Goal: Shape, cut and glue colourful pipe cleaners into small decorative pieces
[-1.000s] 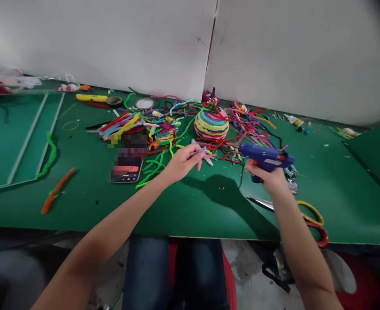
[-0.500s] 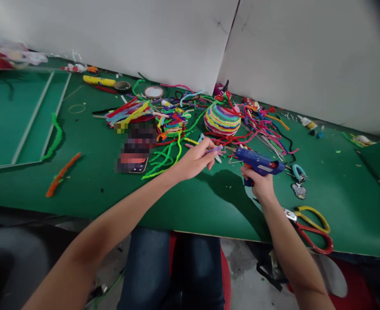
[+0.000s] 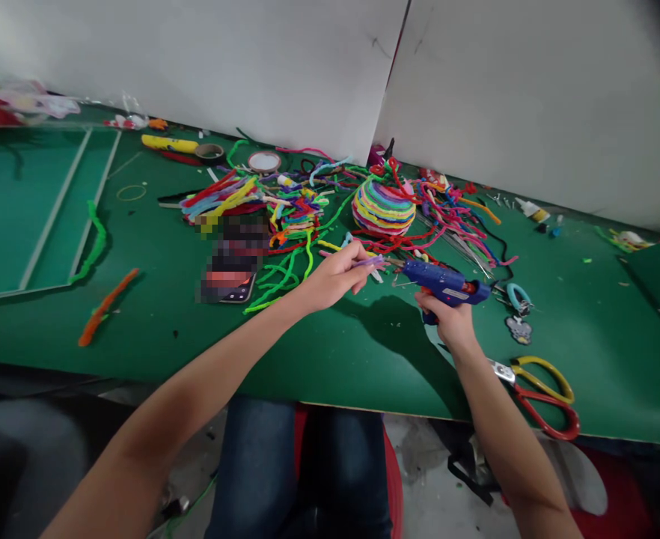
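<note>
My right hand (image 3: 449,314) is wrapped round the handle of a blue hot glue gun (image 3: 441,283), its nozzle pointing left. Between the fingers of my left hand (image 3: 338,278) are pinched purple and pink pipe cleaners (image 3: 372,262). The nozzle is at the ends of these pipe cleaners; whether it touches them I cannot tell. Just behind my hands sits a striped ball (image 3: 385,208) covered in coils of coloured pipe cleaner. Loose green pipe cleaners (image 3: 285,273) lie to the left of my left hand.
Scissors (image 3: 537,389) with yellow and red handles lie by the right forearm. A phone (image 3: 232,288) rests left of my left hand. Bundled pipe cleaners (image 3: 223,196) and a tape roll (image 3: 210,152) lie farther back. A keychain (image 3: 518,328) is right of the glue gun.
The glue gun has moved slightly left, bringing its nozzle closer to the pipe cleaners in my left hand. The view has shifted a little.
</note>
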`<state>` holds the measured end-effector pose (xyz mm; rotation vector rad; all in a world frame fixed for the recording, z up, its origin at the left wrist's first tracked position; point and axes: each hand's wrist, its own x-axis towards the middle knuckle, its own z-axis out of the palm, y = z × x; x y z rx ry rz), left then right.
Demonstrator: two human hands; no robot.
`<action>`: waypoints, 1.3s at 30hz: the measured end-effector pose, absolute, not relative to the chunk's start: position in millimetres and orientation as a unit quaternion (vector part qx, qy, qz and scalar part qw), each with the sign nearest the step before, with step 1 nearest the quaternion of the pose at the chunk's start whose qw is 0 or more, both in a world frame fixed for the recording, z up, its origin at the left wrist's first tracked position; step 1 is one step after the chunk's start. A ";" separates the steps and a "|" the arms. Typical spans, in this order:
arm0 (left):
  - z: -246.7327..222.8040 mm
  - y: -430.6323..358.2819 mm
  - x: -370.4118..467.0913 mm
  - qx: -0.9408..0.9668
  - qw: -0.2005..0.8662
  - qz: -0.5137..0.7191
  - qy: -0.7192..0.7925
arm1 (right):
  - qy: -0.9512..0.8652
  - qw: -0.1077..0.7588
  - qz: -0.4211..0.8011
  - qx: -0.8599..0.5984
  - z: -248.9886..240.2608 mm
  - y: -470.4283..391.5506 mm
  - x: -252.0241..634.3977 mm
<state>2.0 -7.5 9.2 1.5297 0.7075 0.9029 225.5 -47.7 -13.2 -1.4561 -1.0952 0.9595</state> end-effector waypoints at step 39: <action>17.3 -14.1 -2.5 0.655 0.664 0.249 0.260 | -0.510 0.458 0.451 -0.572 -11.1 -42.7 240.2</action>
